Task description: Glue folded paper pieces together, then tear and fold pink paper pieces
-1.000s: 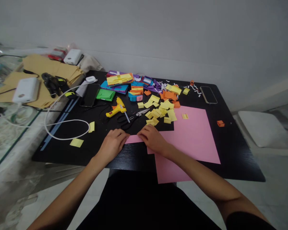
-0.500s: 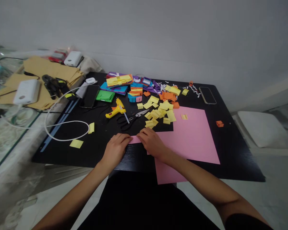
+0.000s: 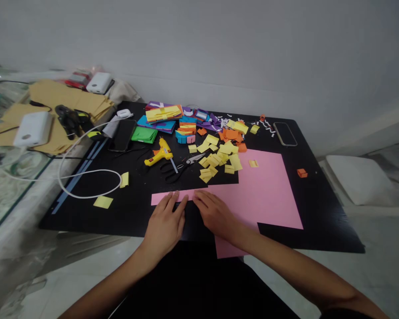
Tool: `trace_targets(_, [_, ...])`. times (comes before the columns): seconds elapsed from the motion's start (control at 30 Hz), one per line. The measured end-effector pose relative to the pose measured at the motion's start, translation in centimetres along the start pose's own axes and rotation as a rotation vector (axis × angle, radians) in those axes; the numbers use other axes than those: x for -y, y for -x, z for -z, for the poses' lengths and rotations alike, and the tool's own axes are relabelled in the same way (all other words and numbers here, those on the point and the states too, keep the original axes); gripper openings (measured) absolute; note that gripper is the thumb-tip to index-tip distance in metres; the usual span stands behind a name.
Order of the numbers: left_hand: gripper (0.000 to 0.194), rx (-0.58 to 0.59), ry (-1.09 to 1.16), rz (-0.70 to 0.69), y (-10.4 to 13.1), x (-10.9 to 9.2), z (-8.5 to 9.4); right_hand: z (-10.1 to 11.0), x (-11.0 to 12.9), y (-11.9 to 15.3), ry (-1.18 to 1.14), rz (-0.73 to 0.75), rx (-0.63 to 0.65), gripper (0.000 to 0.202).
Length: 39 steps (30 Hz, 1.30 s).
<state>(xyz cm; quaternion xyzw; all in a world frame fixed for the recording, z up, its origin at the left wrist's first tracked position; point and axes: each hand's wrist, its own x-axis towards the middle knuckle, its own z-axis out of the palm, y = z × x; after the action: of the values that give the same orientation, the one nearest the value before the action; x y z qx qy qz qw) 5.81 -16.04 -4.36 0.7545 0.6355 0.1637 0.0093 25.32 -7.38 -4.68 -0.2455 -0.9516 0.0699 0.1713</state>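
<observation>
A narrow pink paper strip (image 3: 158, 199) lies crosswise near the front of the black table. My left hand (image 3: 166, 221) rests flat on it, palm down, fingers spread. My right hand (image 3: 217, 212) is closed at the strip's right part, fingers bent together with the tips on the paper; the thumb is mostly hidden. Under and beyond the right hand spreads a large pink paper sheet (image 3: 269, 186) with a cut-out corner. Just behind the hands are black-handled scissors (image 3: 177, 173) and a yellow glue gun (image 3: 160, 153). Small folded yellow paper pieces (image 3: 219, 157) are heaped nearby.
Stacks of coloured paper (image 3: 162, 116) stand at the table's back, with orange pieces (image 3: 232, 134) beside them. One phone (image 3: 123, 134) lies back left, another phone (image 3: 285, 134) back right. A white cable (image 3: 89, 172) loops over the left side. Brown envelopes (image 3: 63, 97) cover the neighbouring surface.
My left hand has flattened and spread its fingers on the strip, whose left end now shows. My right hand stays at the strip's right part. The view has shifted slightly.
</observation>
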Motion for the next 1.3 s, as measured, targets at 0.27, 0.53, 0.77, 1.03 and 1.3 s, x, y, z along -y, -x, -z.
trace_targets(0.27, [0.045, -0.015, -0.022, -0.031, 0.0, 0.1, -0.1, 1.9, -1.3, 2.3, 0.102, -0.107, 0.021, 0.041])
trace_targets(0.53, [0.046, 0.032, -0.018, -0.017, -0.4, -0.2, 0.3, 2.5, -1.1, 2.3, 0.089, -0.207, -0.063, 0.027])
trace_targets(0.77, [0.050, 0.080, -0.010, -0.031, -0.4, -0.4, 0.6, 1.4, 0.2, -0.1, -0.026, -0.103, -0.074, 0.034])
trace_targets(1.03, [0.047, 0.078, -0.049, -0.076, 0.1, 0.7, 1.3, 0.8, 0.6, -0.6, 0.061, -0.076, 0.142, 0.031])
trace_targets(1.3, [0.043, 0.036, -0.110, -0.063, 2.2, 3.8, 2.9, 1.1, 0.9, -0.8, 0.087, -0.056, 0.190, 0.029])
